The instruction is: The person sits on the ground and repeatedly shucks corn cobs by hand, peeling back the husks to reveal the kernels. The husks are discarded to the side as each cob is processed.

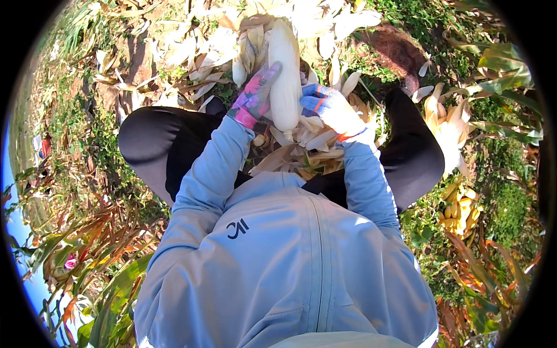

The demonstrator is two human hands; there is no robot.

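Note:
A large pale ear of corn [284, 75], still wrapped in smooth whitish husk, stands between my two hands, its stubby stalk end toward me. My left hand [257, 95], in a pink and grey flowered glove, grips its left side with the fingers along the husk. On the other side, my right hand [331, 108], in a blue and white glove with orange trim, is closed against the ear with its fingers bent. Some of those fingertips are hidden. Loose dry husks [316, 142] lie beneath the ear, between my legs.
My bent legs in black trousers [152, 139] flank the work. Dry husks [203, 58] cover the ground ahead. Bare yellow corn ears [461, 213] lie in a pile at right. A reddish-brown fibrous clump [397, 49] is beyond my right foot. Leafy cornstalks [505, 75] edge the right.

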